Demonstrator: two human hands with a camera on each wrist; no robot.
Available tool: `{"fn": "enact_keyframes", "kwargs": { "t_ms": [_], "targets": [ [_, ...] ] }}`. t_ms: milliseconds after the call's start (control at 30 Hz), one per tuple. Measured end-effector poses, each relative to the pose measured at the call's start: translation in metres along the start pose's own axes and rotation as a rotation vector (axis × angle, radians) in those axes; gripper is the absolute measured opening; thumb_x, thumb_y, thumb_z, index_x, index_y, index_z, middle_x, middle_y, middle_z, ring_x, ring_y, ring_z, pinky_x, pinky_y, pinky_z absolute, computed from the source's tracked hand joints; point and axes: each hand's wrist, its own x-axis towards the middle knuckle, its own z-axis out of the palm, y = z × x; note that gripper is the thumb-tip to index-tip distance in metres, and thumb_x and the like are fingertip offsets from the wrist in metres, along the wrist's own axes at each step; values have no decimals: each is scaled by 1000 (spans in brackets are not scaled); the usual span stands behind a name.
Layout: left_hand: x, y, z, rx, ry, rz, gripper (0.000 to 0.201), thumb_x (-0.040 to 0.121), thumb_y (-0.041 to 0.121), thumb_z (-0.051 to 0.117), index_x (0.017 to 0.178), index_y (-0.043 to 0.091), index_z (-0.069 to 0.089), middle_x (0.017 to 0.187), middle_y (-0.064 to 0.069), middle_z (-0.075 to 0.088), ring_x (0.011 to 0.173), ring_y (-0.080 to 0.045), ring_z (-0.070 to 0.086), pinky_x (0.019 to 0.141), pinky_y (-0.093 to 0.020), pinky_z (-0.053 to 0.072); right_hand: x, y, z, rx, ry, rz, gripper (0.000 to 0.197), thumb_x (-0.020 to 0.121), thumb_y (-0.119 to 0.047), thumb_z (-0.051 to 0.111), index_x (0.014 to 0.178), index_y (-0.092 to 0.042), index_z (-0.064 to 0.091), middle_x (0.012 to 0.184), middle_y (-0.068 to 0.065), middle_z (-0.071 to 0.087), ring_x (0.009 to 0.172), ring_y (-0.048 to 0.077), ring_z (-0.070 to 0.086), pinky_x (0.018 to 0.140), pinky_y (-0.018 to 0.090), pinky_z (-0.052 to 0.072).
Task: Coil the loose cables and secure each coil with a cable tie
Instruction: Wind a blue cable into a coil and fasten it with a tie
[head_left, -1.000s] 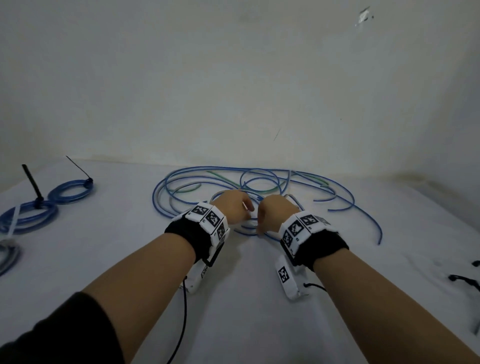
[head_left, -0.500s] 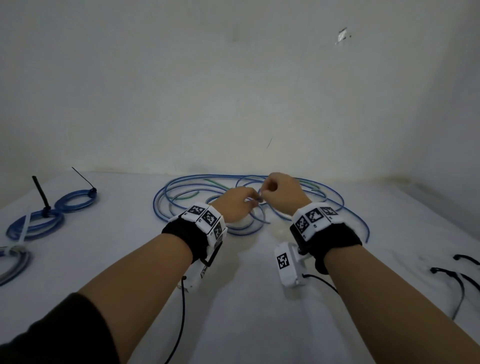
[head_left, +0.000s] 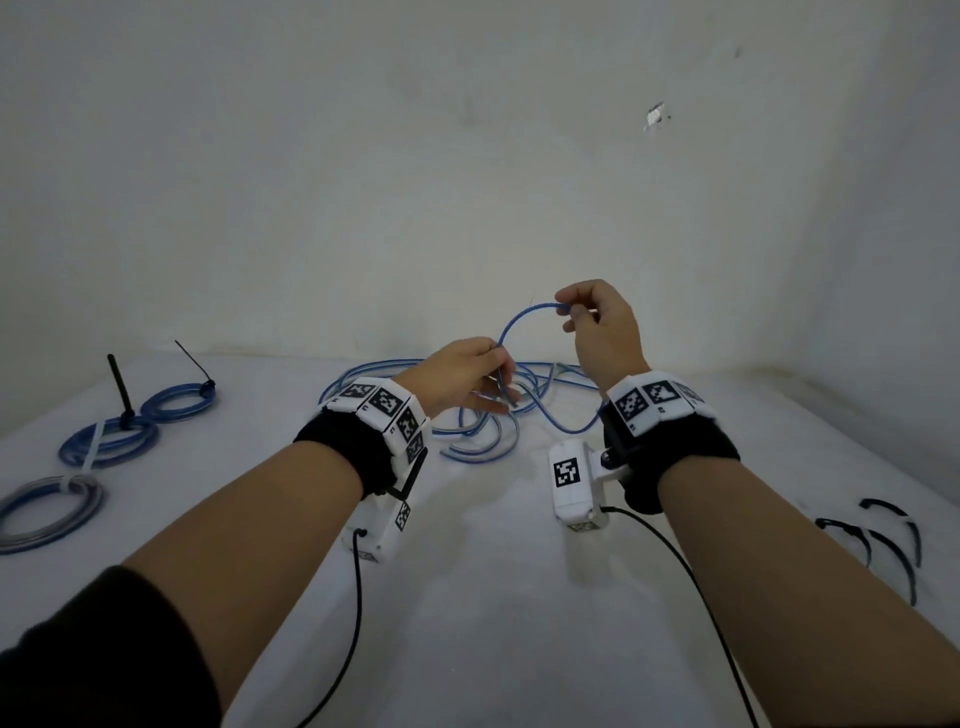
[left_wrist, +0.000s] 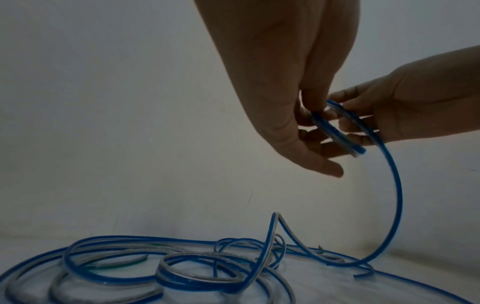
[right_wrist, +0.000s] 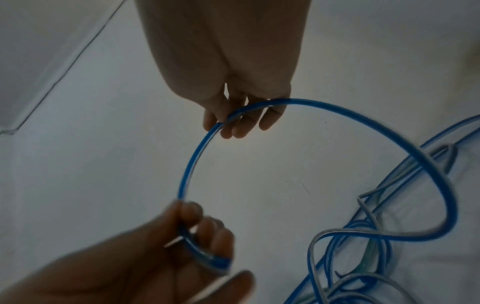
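Note:
A blue cable with a clear stripe (head_left: 519, 317) arcs in the air between my two hands. My left hand (head_left: 498, 379) grips the cable's end in curled fingers just above the table; the left wrist view shows that hand (left_wrist: 319, 127) with two strands side by side in it. My right hand (head_left: 571, 317), higher and to the right, pinches the top of the arc between thumb and fingers (right_wrist: 233, 121). From there the cable (left_wrist: 397, 185) drops to a loose tangle of blue and grey cable (head_left: 480, 447) on the white table (head_left: 493, 597).
Three tied coils lie at the left: a blue one with a black tie (head_left: 179, 402), a blue one with white and black ties (head_left: 109, 441) and a grey one (head_left: 47, 506). Several loose black cable ties (head_left: 883, 540) lie at the right. A wall stands behind.
Both hands have risen off the cable pile. The right hand has gone higher and to the right, drawing an arc of blue cable up between the hands.

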Motion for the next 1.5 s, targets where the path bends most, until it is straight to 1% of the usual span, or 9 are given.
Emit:
{"fn": "enact_keyframes", "kwargs": {
  "t_ms": [133,267,333,433,667,867,1100,1333,1500],
  "targets": [
    [-4,11,3,-178,79,119,28,102,22,34,80,11,46,68,-3,62,65,-18,63,73,-42,57,-8,8,-2,-36,-44,121,15,94,-5,45,105,-13,49,81,2,59,64,12,55,65,16,45],
    [-2,27,7,-350,199,235,27,103,20,33,79,14,43,54,4,41,46,-8,34,46,-18,36,-25,21,0,-73,-229,288,14,96,0,39,105,-5,49,79,11,60,64,16,58,62,16,50],
    [0,33,8,-451,221,254,24,103,17,31,83,12,44,59,2,38,50,-10,29,47,-18,28,-35,22,2,-60,-280,354,17,99,-3,34,103,-5,51,72,11,56,56,13,56,46,13,44],
    [3,34,10,-476,221,264,22,102,12,31,88,10,47,68,-2,43,56,-12,35,55,-22,33,-39,21,8,-30,-331,398,26,101,-12,33,119,-11,52,64,5,48,50,15,46,51,25,41],
    [10,13,14,-87,246,432,20,102,11,31,89,9,46,93,-6,64,83,-15,64,86,-27,52,-40,0,16,12,-443,460,12,98,-6,34,109,-8,38,74,7,48,51,15,33,47,26,30],
    [15,2,15,426,291,526,17,101,14,36,93,9,50,96,-2,68,89,-12,66,72,-15,51,-43,-8,15,94,-507,324,16,96,2,42,97,-4,56,69,5,45,55,13,38,51,23,35],
    [19,-8,-1,966,297,412,20,100,14,32,103,4,49,83,-1,62,79,-22,60,72,-36,48,-42,1,6,-147,-592,301,23,85,0,61,105,-7,51,70,6,59,62,20,59,63,28,53],
    [21,-17,-11,1090,151,181,27,101,22,29,102,8,52,90,-5,60,86,-27,56,76,-37,43,-34,8,6,-356,-404,133,13,90,-1,54,93,-7,64,81,6,62,62,17,59,60,23,49],
    [19,-21,-4,843,4,156,42,102,34,28,87,13,61,84,-6,57,77,-22,53,79,-35,42,-22,14,8,-462,-301,37,16,92,-14,56,96,-14,71,89,2,67,88,18,57,84,32,45]
  ]
}}
